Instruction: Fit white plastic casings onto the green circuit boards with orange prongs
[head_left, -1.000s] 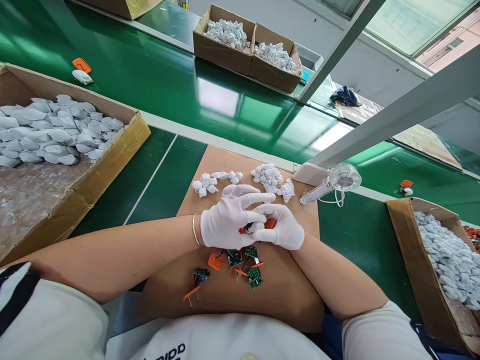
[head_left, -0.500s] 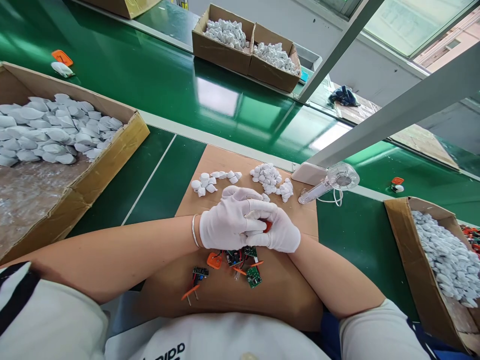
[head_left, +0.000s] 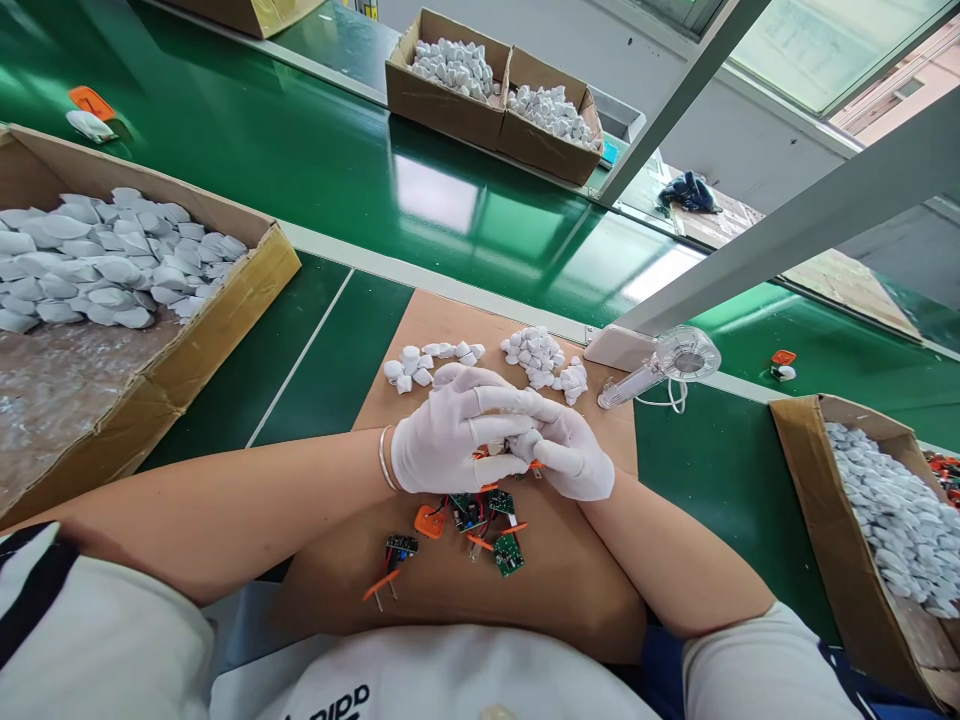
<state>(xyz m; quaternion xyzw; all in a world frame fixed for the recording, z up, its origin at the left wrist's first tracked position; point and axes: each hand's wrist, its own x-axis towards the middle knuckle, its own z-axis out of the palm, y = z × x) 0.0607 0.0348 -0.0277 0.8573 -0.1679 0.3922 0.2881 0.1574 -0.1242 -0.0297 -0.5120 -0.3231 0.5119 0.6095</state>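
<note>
"Leftward along the green belt (head_left: 300, 150), an orange-topped piece (head_left: 91, 103) has slid. Why that close grip?"
"Left hand (head_left: 466, 430) and right hand (head_left: 574, 447), fingers bent, close around a half-hidden orange part (head_left: 536, 465), probably steadying it, between the counter's (head_left: 720, 480) near and far edges."

We see a clear plastic, round-headed handheld fan (head_left: 680, 355) beside a slanting pale-grey metal post (head_left: 787, 240). Farther off, we notice a crumpled dark-blue cloth (head_left: 688, 193).
</note>
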